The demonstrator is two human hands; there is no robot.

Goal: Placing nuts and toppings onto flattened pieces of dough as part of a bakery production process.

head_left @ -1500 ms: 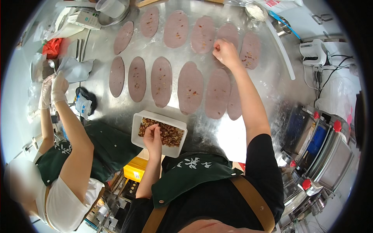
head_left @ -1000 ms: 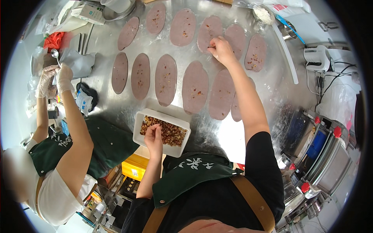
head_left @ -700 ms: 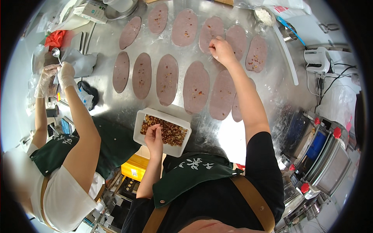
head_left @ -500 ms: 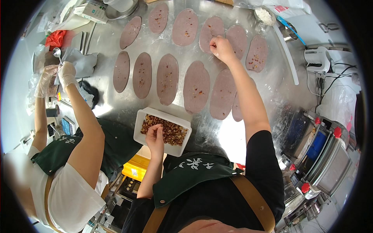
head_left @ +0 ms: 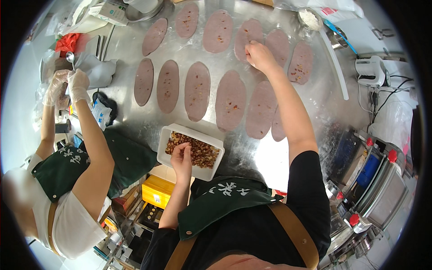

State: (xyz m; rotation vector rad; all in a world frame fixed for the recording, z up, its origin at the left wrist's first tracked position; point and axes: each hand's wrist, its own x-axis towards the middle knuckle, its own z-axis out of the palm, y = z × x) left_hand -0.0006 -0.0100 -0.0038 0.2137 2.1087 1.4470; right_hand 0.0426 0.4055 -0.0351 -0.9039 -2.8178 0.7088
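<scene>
Over a flattened oval of purplish dough (head_left: 250, 28) in the far row, my right hand (head_left: 261, 56) is closed, its fingertips down near the dough's surface. What those fingers hold is hidden. My left hand (head_left: 181, 158) hovers above a white plastic tub (head_left: 160, 148) at the table's near edge, thumb and fingers pinched together. The tub contains a brown mix of chopped nuts and dried fruit (head_left: 204, 154); whether the left fingers hold some cannot be made out. Several more dough ovals (head_left: 231, 92) lie in two rows, most sprinkled with small bits of the mix.
At the left, a co-worker's gloved hands (head_left: 77, 83) hold a spoon (head_left: 70, 57). A bowl of white powder (head_left: 309, 19), a long white strip (head_left: 335, 67) and a white hand mixer (head_left: 371, 71) are at the right. A machine with red knobs (head_left: 375, 180) stands nearer me.
The view has shifted slightly, so the table's contents sit a little further right. My right hand stays over the same dough oval, my left over the tub. The co-worker's body has shifted leftward.
</scene>
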